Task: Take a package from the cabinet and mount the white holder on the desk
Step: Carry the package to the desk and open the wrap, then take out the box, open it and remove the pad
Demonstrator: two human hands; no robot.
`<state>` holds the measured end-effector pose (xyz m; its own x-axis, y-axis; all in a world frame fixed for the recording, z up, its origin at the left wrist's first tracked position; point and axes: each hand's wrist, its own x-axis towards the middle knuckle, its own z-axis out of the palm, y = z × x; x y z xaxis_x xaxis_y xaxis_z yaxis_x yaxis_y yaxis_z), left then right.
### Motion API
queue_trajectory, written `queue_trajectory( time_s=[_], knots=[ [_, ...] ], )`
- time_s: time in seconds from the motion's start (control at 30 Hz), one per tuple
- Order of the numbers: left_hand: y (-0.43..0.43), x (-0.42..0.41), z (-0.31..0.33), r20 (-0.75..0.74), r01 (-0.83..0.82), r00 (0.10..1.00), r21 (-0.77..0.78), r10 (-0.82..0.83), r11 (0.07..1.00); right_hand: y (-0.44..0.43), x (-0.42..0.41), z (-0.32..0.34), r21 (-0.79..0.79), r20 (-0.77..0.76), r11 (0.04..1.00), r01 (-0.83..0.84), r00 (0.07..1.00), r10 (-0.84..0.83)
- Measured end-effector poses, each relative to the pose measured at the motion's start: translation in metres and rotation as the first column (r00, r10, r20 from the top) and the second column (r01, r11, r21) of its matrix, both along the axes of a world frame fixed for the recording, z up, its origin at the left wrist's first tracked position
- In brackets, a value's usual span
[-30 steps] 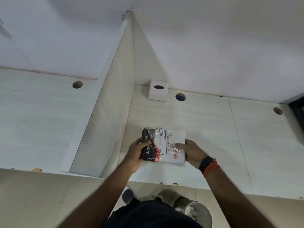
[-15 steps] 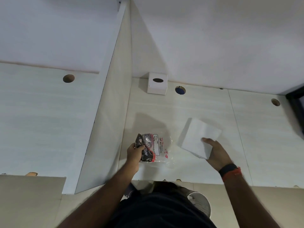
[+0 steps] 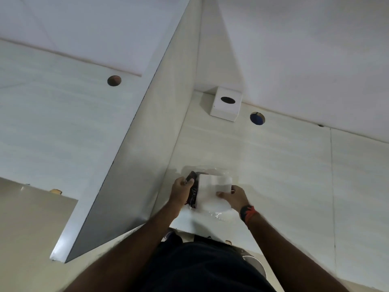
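While on desk, pkg btwn both grips.

Motion blur is smearing the white holder, so its edges and faces are running together. The left hand is covering part of the dark package, whose printing is too blurred to read. The clear wrapping is showing only as faint glints. The person's body is hiding the worktop's near edge, and the grey bin below is mostly hidden.
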<state>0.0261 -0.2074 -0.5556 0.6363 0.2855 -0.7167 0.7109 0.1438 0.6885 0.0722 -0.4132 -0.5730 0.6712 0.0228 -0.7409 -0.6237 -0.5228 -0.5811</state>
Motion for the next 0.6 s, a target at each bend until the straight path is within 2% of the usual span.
queue_trajectory(
  time_s=[0.1, 0.17, 0.27, 0.4, 0.5, 0.6],
  knots=[
    [0.005, 0.006, 0.001, -0.020, -0.047, 0.999, 0.134, 0.050, 0.990, -0.001, 0.011, 0.004, -0.221, 0.022, 0.968, -0.117, 0.992, 0.125],
    [0.008, 0.013, 0.003, 0.018, -0.053, 0.999, 0.166, 0.051, 0.985, 0.003, 0.024, 0.011, -0.262, 0.080, 0.953, -0.153, 0.981, 0.179],
    [0.011, 0.027, 0.009, 0.087, -0.053, 0.996, 0.193, 0.036, 0.980, 0.020, 0.061, 0.024, -0.227, 0.197, 0.960, -0.164, 0.958, 0.210],
    [0.015, 0.041, 0.015, 0.141, -0.065, 0.989, 0.118, 0.048, 0.991, 0.060, 0.143, 0.039, -0.194, 0.340, 0.970, -0.148, 0.917, 0.208],
    [0.017, 0.048, 0.018, 0.154, -0.129, 0.981, 0.042, 0.121, 0.991, 0.087, 0.207, 0.044, -0.319, 0.441, 0.941, -0.115, 0.861, 0.255],
    [0.019, 0.051, 0.020, 0.164, -0.195, 0.967, -0.003, 0.193, 0.981, 0.105, 0.255, 0.039, -0.451, 0.455, 0.892, -0.045, 0.847, 0.273]
  ],
)
